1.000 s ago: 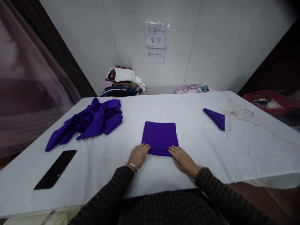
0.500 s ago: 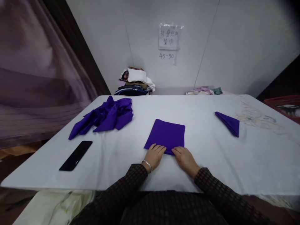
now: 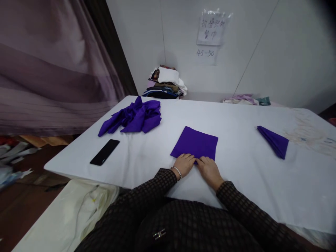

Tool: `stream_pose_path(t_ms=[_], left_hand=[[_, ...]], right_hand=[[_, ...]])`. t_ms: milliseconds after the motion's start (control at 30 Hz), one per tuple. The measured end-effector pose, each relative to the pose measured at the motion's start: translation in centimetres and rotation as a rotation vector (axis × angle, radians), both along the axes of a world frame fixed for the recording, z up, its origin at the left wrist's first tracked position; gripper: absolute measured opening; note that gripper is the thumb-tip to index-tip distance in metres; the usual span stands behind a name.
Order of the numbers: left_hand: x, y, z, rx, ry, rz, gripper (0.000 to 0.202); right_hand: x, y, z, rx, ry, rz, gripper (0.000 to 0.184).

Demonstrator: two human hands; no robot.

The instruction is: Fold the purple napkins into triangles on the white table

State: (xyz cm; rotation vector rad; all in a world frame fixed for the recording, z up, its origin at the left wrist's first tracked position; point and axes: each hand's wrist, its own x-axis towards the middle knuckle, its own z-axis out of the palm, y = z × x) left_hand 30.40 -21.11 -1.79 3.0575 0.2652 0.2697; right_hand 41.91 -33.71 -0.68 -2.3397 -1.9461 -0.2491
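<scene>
A purple cloth napkin (image 3: 198, 142), folded into a flat square, lies on the white-covered table (image 3: 236, 182) in front of me. My left hand (image 3: 184, 163), with a bracelet at the wrist, grips the napkin's near edge. Close beside it, my right hand (image 3: 209, 171) pinches the same edge, and the fingertips of both hands almost meet at its middle. The thumbs are hidden beneath the hands. Over to the right rests another purple napkin (image 3: 274, 141), folded into a narrow pointed shape. Loose purple napkins (image 3: 139, 117) are heaped at the back left.
A black phone (image 3: 105, 152) lies flat on the table's left side. Behind the far edge are a stack of folded clothes (image 3: 168, 82) and more cloth (image 3: 244, 99). A handwritten sign (image 3: 210, 28) hangs on the wall. A pale covered surface (image 3: 65, 210) stands below the near left edge.
My hands have come closer together along the napkin's near edge. The head view has turned to the left and downward. The other napkins and the phone stay where they were on the table.
</scene>
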Motion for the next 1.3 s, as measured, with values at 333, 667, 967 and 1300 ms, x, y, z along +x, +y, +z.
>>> stream_pose_path(t_ms=[333,667,967,1300], left_hand=[[-2.7,3.6,-0.7,0.012,0.065,0.084,0.036],[-5.1,6.9,0.2,0.043,0.139,0.148,0.036],[-5.0,6.6,0.4,0.041,0.136,0.131,0.038],[-2.7,4.3,-0.5,0.044,0.002,0.02,0.034]], right_hand=[[0.4,-0.8,-1.7,0.094,0.027,0.052,0.032],[1.1,-2.9,-2.1,0.129,0.029,0.096,0.038],[2.1,-5.1,-2.6,0.16,0.018,0.08,0.038],[1.9,-4.8,-2.8,0.166,0.004,0.081,0.034]])
